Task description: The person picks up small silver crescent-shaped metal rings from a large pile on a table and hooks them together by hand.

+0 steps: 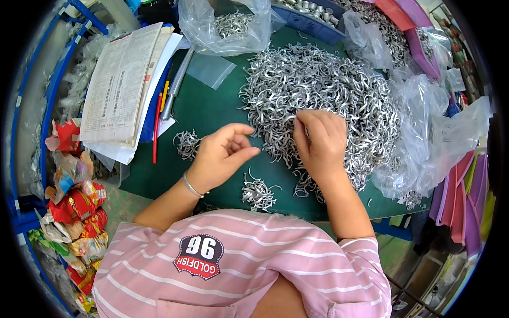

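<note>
A wide heap of small curved silver metal pieces (286,79) covers the middle and right of the green tabletop. My right hand (324,143) is over the heap's near part, thumb and forefinger pinched together; whatever is between them is too small to make out. To the left of the heap my left hand (225,151) hovers, thumb and forefinger apart, other fingers curled, nothing visible between them. A small cluster of the same pieces (186,144) lies beside my left wrist. Another little pile of pieces (259,194) sits near the table's front edge, between my forearms.
Folded newspapers (119,90) lie at the left, with a red pen (157,127) beside them. A flat clear bag (211,70) lies behind my left hand. At the back are a plastic bag of pieces (222,37) and a blue bin (310,24). Crumpled clear plastic (419,132) borders the heap's right.
</note>
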A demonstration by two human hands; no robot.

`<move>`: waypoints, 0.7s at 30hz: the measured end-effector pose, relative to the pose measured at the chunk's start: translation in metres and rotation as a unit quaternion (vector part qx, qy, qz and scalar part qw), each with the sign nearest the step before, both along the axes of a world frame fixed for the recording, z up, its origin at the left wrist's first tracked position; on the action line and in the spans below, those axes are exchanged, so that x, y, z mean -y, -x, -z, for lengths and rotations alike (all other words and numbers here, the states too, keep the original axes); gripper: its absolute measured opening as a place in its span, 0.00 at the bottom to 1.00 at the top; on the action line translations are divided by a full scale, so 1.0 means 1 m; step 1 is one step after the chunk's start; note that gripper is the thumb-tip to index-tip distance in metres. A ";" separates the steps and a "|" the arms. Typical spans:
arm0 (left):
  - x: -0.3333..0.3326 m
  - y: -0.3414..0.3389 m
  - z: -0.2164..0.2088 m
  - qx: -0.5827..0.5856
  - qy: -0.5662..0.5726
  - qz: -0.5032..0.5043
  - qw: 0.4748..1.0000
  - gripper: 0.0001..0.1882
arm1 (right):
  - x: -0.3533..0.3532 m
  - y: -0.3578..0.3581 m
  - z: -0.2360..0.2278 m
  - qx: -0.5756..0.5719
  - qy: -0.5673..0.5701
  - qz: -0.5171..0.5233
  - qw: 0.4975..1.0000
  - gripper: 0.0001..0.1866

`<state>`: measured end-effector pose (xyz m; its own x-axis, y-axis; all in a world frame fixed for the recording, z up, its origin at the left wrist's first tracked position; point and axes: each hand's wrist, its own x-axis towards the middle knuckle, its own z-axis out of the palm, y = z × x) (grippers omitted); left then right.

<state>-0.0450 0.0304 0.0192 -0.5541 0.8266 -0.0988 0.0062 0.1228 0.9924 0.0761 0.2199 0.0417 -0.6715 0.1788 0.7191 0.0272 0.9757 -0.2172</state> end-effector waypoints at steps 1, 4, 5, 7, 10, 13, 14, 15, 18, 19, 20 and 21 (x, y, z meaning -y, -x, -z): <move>-0.005 -0.004 -0.002 0.039 -0.030 0.007 0.999 0.21 | 0.004 -0.003 0.001 0.004 0.010 -0.018 1.000 0.11; -0.020 -0.014 0.000 0.104 -0.108 0.014 0.989 0.19 | 0.017 -0.007 0.008 0.015 0.039 -0.068 0.997 0.11; -0.024 -0.015 0.001 0.055 -0.093 0.010 0.994 0.16 | 0.018 -0.007 0.011 0.019 0.050 -0.074 0.996 0.11; -0.031 -0.012 0.004 -0.045 -0.064 0.001 0.997 0.10 | 0.019 -0.008 0.018 0.025 0.073 -0.088 0.993 0.11; -0.032 -0.008 0.004 -0.034 -0.041 0.000 0.999 0.05 | 0.016 -0.010 0.014 0.010 0.104 -0.063 0.993 0.12; -0.034 -0.011 0.010 -0.024 -0.040 -0.023 0.999 0.05 | 0.007 -0.010 0.015 -0.002 0.125 -0.046 0.991 0.12; -0.035 -0.012 0.011 -0.021 -0.042 -0.035 0.998 0.05 | 0.006 -0.008 0.013 -0.005 0.137 -0.047 0.989 0.12; -0.038 -0.015 0.009 -0.003 -0.069 -0.041 0.997 0.05 | 0.006 -0.008 0.011 -0.007 0.150 -0.048 0.988 0.12; -0.041 -0.020 0.001 0.016 -0.110 -0.029 0.993 0.05 | 0.013 -0.009 0.006 0.005 0.201 -0.094 0.975 0.12; -0.038 -0.017 0.002 -0.004 -0.098 -0.006 0.995 0.05 | 0.015 -0.009 0.005 0.006 0.204 -0.113 0.972 0.12; -0.036 -0.015 0.002 -0.024 -0.087 0.017 0.996 0.05 | 0.018 -0.010 0.006 0.009 0.228 -0.106 0.968 0.13; -0.035 -0.014 0.003 -0.021 -0.093 0.016 0.995 0.05 | 0.017 -0.010 0.006 0.005 0.215 -0.087 0.973 0.13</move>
